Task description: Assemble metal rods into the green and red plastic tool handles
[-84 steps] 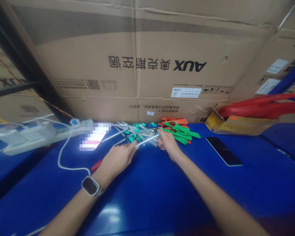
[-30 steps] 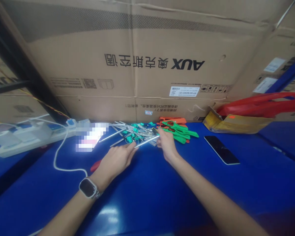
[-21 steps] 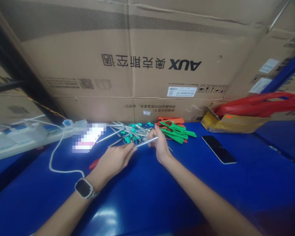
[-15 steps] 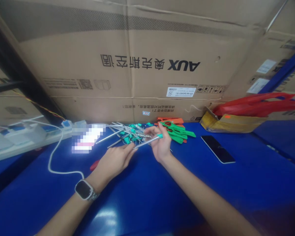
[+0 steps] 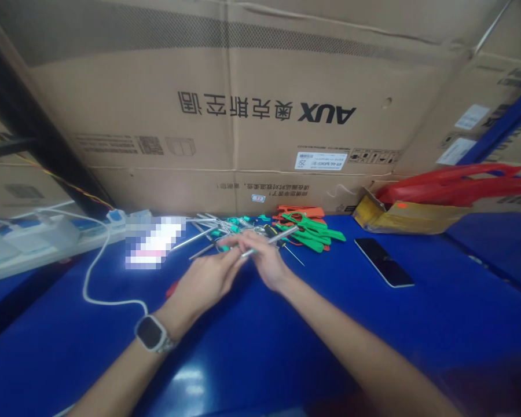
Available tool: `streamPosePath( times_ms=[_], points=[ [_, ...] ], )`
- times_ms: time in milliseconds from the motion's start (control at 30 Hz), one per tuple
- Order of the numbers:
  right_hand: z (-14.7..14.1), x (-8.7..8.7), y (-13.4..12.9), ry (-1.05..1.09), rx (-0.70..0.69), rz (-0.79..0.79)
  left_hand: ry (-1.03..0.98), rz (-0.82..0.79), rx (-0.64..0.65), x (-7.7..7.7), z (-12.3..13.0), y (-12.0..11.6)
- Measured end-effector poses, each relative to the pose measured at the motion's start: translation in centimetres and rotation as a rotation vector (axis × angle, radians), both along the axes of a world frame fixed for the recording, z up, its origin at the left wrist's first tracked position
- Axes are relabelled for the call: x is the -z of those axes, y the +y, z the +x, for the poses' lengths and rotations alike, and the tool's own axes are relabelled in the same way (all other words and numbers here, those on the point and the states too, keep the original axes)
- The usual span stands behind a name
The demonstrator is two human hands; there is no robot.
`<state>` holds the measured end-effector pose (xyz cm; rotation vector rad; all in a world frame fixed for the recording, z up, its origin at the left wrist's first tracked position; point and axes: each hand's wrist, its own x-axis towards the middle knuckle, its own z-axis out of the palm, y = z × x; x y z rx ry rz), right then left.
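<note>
A thin silver tube [image 5: 285, 233] is up in front of the person, over the blue bench [image 5: 243, 347]. It is long and straight, and it slants. Its low end is on the left, down by the finger tips of the left hand [image 5: 208, 277]. Its high end points away to the right, toward the green clips [image 5: 319, 233], past the right hand [image 5: 263, 260].

The left hand has its thumb and fingers pinched on that low end. The right hand is just beside it, so the two hands meet, and both are near the low end. The far end sticks out with no hand on it. The tube runs across the right hand, and the right fingers reach left along it. The fingers hide one another here, so I cannot tell if the right hand grips the tube or only touches it.

Behind the hands is a messy heap of rods [image 5: 205, 221] with little green bits. A thin pointed rod [image 5: 296, 256] pokes out to the right of the right hand. A dark phone [image 5: 382, 262] lies on the bench, well apart from both hands.
</note>
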<state>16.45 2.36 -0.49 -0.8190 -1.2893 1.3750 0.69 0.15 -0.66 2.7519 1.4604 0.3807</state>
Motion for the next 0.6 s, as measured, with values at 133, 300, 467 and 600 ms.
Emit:
streamPosePath(
  times_ms=[133, 300, 467, 600],
  points=[
    [0.2, 1.5, 0.9, 0.168, 0.149, -0.080, 0.007, 0.021, -0.038, 0.0, -0.5, 0.3],
    [0.6, 1.8, 0.5, 0.199, 0.221, -0.060, -0.007, 0.027, -0.038, -0.2, -0.6, 0.5],
    [1.5, 1.0, -0.5, 0.287, 0.294, -0.018, -0.036, -0.005, -0.039, -0.3, -1.1, 0.5],
    [0.9, 1.2, -1.1, 0.232, 0.247, -0.056, -0.136, -0.080, -0.068, -0.4, -1.1, 0.4]
  ],
)
